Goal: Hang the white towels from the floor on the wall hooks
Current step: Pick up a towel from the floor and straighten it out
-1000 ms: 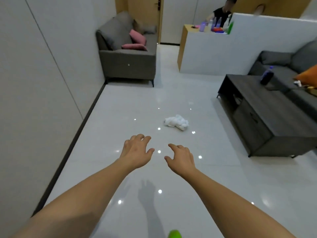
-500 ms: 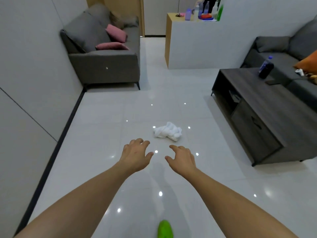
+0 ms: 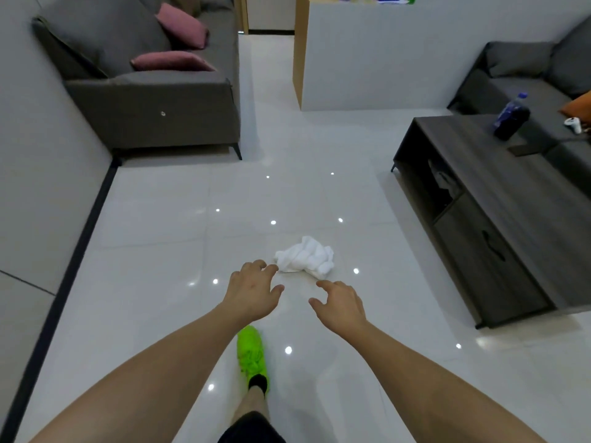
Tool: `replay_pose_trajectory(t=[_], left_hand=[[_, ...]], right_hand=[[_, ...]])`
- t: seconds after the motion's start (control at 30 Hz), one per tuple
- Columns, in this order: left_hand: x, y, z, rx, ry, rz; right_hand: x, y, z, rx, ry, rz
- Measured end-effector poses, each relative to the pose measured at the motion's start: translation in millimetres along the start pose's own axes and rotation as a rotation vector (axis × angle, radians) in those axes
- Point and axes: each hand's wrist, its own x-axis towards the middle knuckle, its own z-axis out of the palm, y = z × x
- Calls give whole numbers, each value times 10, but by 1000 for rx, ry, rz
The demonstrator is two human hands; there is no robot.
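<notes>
White towel (image 3: pixel 305 258) lies crumpled on the floor (image 3: pixel 153 282): soft, light (likely limp); grasp the bunched top. Left hand (image 3: pixel 254 290) and right hand (image 3: pixel 340 306) released, empty.

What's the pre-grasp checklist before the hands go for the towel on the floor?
1. Target located: white towel lies crumpled on the floor tiles, fully in view: ok.
2. Left hand free: fingers relaxed, holding nothing: ok.
3. Right hand free: fingers loosely curled, holding nothing: ok.
4. Contact with towel: left fingertips overlap its near edge in the picture, but touching or above it: cannot tell.
5. Floor around the towel: nothing beside it; green shoe is behind the hands, coffee table stands off to the right: ok.
6. Wall hooks in view for the hang: none visible: cannot tell.
</notes>
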Motion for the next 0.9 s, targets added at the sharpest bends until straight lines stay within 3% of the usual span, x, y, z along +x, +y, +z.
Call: replay_pose_trajectory(t=[0.3, 0.53, 0.73, 0.9], left_hand=[[1649, -746, -39, -84, -148, 15], [2379, -1037, 133, -150, -230, -19], [2896, -1147, 638, -217, -288, -95], [3454, -1181, 1502, -223, -339, -165]], right_hand=[[1500, -454, -3, 60, -91, 200], [2199, -541, 198, 155, -174, 330], [2820, -289, 579, 255, -181, 412], [3628, 104, 1238, 287, -250, 430]])
